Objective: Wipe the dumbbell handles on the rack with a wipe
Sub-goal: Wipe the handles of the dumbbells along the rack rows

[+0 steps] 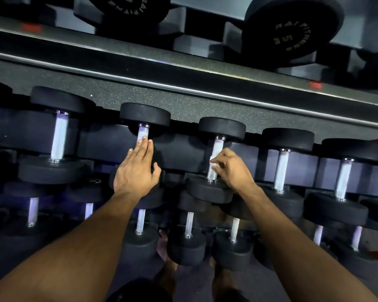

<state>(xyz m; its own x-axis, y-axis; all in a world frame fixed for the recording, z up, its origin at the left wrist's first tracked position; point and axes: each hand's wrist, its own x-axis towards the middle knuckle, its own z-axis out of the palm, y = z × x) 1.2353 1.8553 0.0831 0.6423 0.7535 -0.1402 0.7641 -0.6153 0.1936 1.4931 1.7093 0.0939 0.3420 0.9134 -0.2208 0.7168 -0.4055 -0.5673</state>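
Black dumbbells with silver knurled handles lie in a row on the middle shelf of the rack. My right hand pinches a small white wipe against the handle of the middle dumbbell, near its lower end. My left hand lies flat with straight fingers over the handle of the dumbbell to the left, fingertips touching the silver bar. Most of that handle is hidden under the hand.
More dumbbells sit left and right on the same shelf, and several smaller ones on the shelf below. Large weights rest on the top shelf. My bare feet show on the dark floor.
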